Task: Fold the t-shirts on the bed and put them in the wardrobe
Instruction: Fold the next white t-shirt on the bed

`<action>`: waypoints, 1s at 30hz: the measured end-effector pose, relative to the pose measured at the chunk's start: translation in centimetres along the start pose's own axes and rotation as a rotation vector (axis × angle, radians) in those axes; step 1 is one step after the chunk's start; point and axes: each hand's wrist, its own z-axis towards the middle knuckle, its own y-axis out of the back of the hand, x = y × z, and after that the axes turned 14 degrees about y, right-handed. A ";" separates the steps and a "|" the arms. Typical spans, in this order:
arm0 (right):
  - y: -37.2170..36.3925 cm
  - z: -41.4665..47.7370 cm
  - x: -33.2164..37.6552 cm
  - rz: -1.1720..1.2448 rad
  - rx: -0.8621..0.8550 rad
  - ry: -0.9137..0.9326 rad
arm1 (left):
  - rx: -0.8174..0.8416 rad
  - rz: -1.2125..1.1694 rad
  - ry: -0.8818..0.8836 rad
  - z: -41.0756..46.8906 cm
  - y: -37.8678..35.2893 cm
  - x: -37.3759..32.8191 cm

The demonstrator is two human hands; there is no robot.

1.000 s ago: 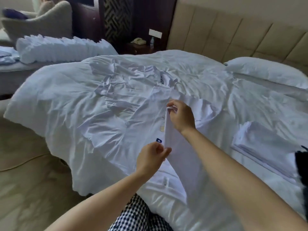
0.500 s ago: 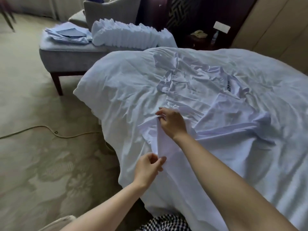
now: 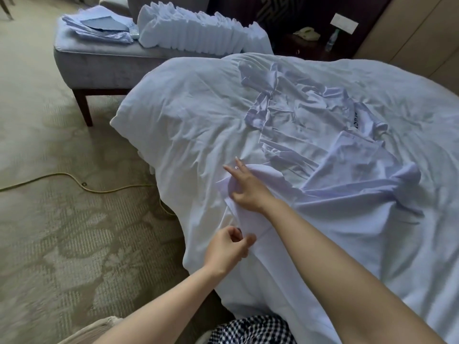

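A white t-shirt (image 3: pixel 352 194) lies spread over the bed's near corner, one side folded across toward the left edge. My right hand (image 3: pixel 246 187) rests on the far end of that fold, its fingers straightening and spread. My left hand (image 3: pixel 229 247) pinches the fold's near hem between thumb and fingers. More crumpled white t-shirts (image 3: pixel 305 115) lie further up the bed (image 3: pixel 188 115), one showing dark lettering. The wardrobe is out of view.
A grey bench (image 3: pixel 104 63) beyond the bed corner carries a row of folded white cloths (image 3: pixel 198 33) and flat light-blue items (image 3: pixel 99 26). A yellow cable (image 3: pixel 74 182) runs across the patterned carpet at left. A dark nightstand with a phone (image 3: pixel 306 33) stands behind.
The folded side of the t-shirt has been carried left and laid down. My right hand has loosened from a pinch to spread fingers. The view has swung left and down.
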 end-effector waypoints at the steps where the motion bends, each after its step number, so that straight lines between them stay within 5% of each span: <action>1: 0.3 -0.2 0.2 0.011 0.009 0.005 | 0.005 0.014 0.006 0.0 0.1 -0.1; 10: 1.3 -9.8 -0.4 -0.107 -0.144 -0.062 | -0.048 0.097 -0.008 -1.4 -0.1 -0.2; 15: 0.4 -18.4 -1.8 -0.132 -0.208 -0.184 | -0.234 0.302 -0.227 -3.9 -1.9 -0.4; 23: -0.5 -28.6 -1.4 -0.109 -0.175 -0.338 | 0.013 0.890 -0.674 -7.1 -5.9 0.2; 30: -1.4 -34.4 0.7 -0.101 -0.162 -0.324 | 0.029 1.220 -0.781 -7.7 -7.0 0.8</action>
